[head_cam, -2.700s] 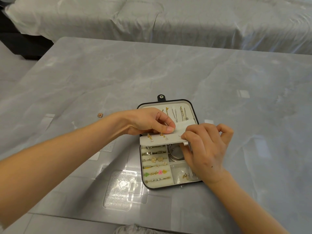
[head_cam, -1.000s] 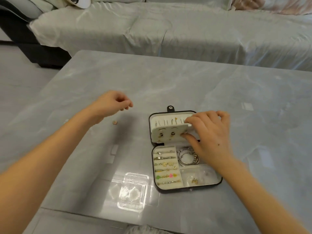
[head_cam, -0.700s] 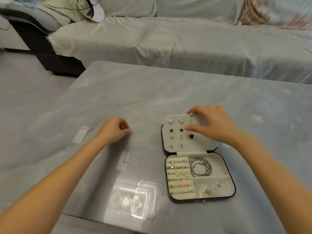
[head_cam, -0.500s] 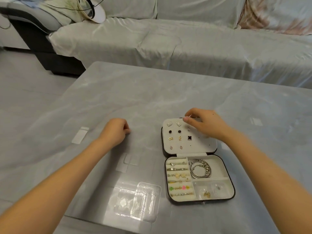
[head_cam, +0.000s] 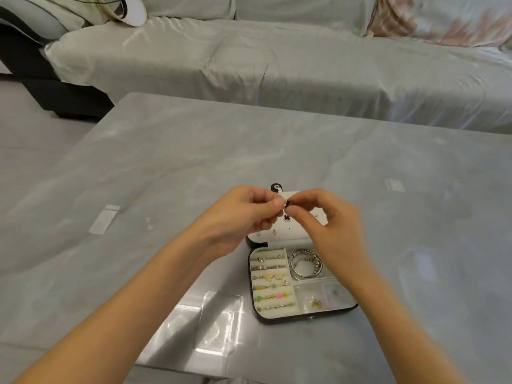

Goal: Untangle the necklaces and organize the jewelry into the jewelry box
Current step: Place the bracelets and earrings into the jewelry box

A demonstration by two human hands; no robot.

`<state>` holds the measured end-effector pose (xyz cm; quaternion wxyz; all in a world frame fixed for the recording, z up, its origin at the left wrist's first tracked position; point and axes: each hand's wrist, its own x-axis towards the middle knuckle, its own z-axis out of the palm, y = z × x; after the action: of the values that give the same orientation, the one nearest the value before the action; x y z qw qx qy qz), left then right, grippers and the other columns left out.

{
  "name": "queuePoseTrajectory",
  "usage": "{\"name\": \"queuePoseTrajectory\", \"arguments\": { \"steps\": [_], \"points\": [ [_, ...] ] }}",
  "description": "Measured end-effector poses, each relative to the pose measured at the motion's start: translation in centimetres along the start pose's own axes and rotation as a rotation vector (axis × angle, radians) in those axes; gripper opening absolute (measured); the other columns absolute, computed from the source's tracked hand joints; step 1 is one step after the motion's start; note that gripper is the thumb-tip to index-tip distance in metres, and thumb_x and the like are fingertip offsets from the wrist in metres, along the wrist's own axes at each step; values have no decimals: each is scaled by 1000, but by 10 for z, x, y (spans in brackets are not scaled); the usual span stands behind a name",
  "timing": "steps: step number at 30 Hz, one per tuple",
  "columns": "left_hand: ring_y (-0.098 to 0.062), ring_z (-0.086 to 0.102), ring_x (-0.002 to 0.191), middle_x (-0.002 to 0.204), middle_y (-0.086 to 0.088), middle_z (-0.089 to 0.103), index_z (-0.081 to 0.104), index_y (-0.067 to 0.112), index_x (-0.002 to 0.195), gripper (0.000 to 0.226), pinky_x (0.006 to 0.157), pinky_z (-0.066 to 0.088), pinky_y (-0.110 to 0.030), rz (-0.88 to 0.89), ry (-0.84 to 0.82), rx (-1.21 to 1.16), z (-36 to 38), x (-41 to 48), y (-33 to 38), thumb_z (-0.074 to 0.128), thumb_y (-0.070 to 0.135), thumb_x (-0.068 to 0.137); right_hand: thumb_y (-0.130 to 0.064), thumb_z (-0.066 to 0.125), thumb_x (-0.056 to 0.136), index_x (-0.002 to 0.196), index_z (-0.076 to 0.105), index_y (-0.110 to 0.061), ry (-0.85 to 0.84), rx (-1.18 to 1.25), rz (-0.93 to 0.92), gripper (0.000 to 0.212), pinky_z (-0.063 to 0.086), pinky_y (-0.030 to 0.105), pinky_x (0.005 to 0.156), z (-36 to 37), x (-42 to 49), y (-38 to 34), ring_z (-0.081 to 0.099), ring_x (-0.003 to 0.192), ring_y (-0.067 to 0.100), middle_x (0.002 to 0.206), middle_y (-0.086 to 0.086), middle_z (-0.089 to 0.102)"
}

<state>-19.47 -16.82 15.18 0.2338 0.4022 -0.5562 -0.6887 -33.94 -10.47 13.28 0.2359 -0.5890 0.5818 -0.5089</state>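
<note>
I have a small gold earring (head_cam: 286, 202) pinched between my two hands, held in the air just above the white earring panel (head_cam: 297, 224) of the open jewelry box (head_cam: 302, 317). My left hand (head_cam: 243, 214) is closed on it, thumb and forefinger pressed together at its left side, the other fingers curled in. My right hand (head_cam: 327, 220) meets it from the right, thumb and forefinger tips closed on the same piece; I cannot tell which hand bears it. Half a second ago the left hand was a loose fist resting on the counter (head_cam: 166, 167) well to the left of the box, and the right hand was touching the top of the panel; now both have come together over it.

Under my hands the panel shows a black clover stud (head_cam: 286, 217) and a few small studs near its lower edge. In the tray below, the left column of padded rolls holds rings (head_cam: 270, 278), among them green and pink pieces. The upper right compartment holds coiled silver bangles (head_cam: 306, 264); the lower right one holds a small gold piece (head_cam: 315, 303).

A clear plastic tray (head_cam: 219, 322) lies on the counter just left of the box. A grey-covered sofa (head_cam: 277, 65) runs behind the counter.
</note>
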Motion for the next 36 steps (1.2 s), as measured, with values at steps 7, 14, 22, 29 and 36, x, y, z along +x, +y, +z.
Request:
{"name": "queuePoseTrajectory", "arguments": {
  "steps": [7,14,22,29,36],
  "points": [
    [-8,45,56,62,-2,52,60,4,76,17,55,41,-14,-110,-203,62,13,12,7,53,5,91,-8,73,77,73,62,-28,-169,-6,24,23,45,18,66,-30,0,4,56,69,4,72,-15,64],
    [-9,44,55,62,-2,51,57,6,71,22,50,42,-13,-165,-151,203,4,25,9,52,1,91,-10,79,62,63,70,-18,-386,376,357,12,49,17,66,-46,1,7,60,66,9,67,-2,66],
    [-12,49,57,56,-2,58,63,3,74,13,54,42,-20,-158,181,-36,-20,49,2,60,0,86,-21,75,76,68,68,-28,-225,-184,402,13,34,16,60,-36,36,55,43,58,-2,74,-7,57],
    [-12,48,54,57,-4,58,62,2,76,12,46,41,-15,-173,227,-242,-22,64,-6,59,-1,87,-30,73,76,74,72,-31,-385,-533,422,3,41,29,77,-28,60,71,56,88,17,90,2,66],
    [-10,50,52,60,-4,58,61,1,81,7,45,42,-14,-147,259,-358,-34,66,-15,58,-1,87,-24,76,74,63,70,-35,-517,-461,497,16,44,31,83,-30,69,72,55,84,12,78,-6,67]
  ]
}}
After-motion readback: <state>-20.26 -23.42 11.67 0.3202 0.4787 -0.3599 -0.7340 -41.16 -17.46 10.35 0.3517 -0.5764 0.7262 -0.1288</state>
